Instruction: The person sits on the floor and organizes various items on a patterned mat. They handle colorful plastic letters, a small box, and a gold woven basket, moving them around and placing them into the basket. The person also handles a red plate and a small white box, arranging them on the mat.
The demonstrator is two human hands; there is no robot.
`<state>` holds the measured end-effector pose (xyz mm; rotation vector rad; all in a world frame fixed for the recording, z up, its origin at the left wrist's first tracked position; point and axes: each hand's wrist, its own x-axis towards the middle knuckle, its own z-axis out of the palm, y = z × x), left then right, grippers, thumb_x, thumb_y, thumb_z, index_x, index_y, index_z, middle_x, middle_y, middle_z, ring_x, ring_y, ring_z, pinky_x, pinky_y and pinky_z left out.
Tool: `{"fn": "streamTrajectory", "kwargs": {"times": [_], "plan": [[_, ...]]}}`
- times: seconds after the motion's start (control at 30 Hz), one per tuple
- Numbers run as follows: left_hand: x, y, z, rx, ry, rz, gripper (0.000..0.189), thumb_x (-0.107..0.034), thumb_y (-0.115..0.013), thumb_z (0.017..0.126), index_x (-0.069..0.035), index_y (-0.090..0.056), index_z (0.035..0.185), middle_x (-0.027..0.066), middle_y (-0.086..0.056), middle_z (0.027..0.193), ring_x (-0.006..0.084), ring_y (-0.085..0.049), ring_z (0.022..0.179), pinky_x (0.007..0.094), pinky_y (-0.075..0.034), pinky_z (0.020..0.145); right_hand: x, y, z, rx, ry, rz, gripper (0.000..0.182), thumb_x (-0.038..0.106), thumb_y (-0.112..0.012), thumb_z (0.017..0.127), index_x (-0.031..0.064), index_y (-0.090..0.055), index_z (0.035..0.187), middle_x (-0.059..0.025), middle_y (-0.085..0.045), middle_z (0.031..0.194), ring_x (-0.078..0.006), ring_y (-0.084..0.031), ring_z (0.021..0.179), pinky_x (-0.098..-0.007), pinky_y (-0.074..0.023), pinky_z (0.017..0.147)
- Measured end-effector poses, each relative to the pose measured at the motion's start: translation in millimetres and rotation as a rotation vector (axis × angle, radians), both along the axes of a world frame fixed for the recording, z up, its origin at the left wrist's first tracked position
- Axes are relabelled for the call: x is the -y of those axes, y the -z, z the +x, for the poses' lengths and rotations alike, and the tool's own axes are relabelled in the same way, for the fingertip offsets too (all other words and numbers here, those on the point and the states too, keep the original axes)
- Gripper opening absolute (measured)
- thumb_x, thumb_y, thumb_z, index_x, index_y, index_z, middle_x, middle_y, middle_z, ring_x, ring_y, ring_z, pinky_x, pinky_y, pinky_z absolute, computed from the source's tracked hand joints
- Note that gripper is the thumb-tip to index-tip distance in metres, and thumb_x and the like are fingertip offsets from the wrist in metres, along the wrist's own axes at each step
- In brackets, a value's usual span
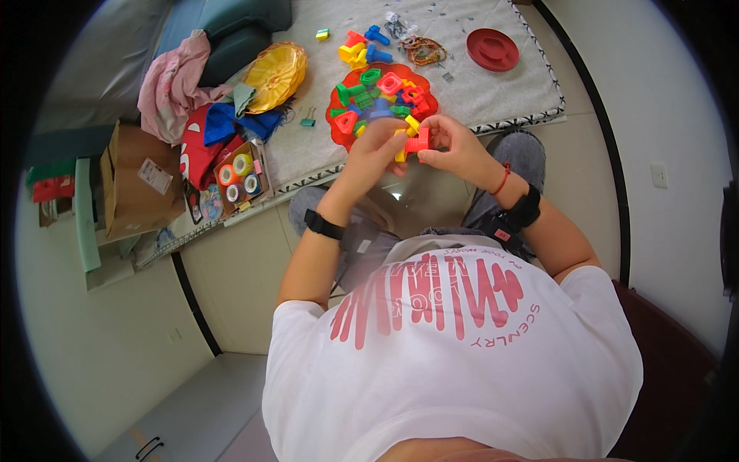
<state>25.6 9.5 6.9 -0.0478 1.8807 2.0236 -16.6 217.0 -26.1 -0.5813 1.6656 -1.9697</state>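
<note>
Between my hands is a red toy bolt [417,144] with a yellow toy nut [400,148] at its threaded end. My right hand [453,144] grips the bolt by its head. The fingers of my left hand [375,147] close around the yellow nut and partly cover it. Just beyond my hands, a red scalloped tray [339,137] holds several plastic nuts and bolts. A green bolt [349,92], a green nut [370,76] and a pinkish-red nut [391,84] lie in it. Part of the tray is hidden behind my left hand.
Behind the tray lie yellow bolts [351,53], blue bolts [378,55] and braided cords [425,51]. A red round lid [492,50] is at the right. Leftward are yellow baskets [277,78], a binder clip [308,120], a box of tape rolls [262,167] and a cardboard box [138,185].
</note>
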Motion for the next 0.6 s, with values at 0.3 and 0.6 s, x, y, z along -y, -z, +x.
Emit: {"fn": "streamTrajectory", "kwargs": {"times": [0.3,0.6], "plan": [[3.4,9.9,-6.4,0.056,0.031,-0.043,0.036,-0.012,-0.058,0.095,-0.005,-0.045,0.128,0.0075,-0.050,0.124,0.0156,-0.057,0.104,0.0300,-0.053,0.080,-5.8,-2.4,2.1,0.101,-0.015,-0.035,0.044,0.010,-0.070,0.084,-0.0015,-0.048,0.120,-0.0062,-0.059,0.108,-0.0108,-0.059,0.098,-0.0261,-0.0501,0.083],[-2.9,17.1,-1.0,-0.060,0.029,-0.036,0.043,-0.015,-0.062,0.093,-0.008,-0.043,0.131,0.0057,-0.050,0.124,0.0139,-0.054,0.108,0.0301,-0.052,0.084,-5.5,0.0,1.9,0.079,-0.028,-0.056,0.042,0.006,-0.069,0.084,0.0002,-0.047,0.120,-0.0056,-0.058,0.110,-0.0103,-0.058,0.099,-0.0266,-0.0495,0.084]]}}
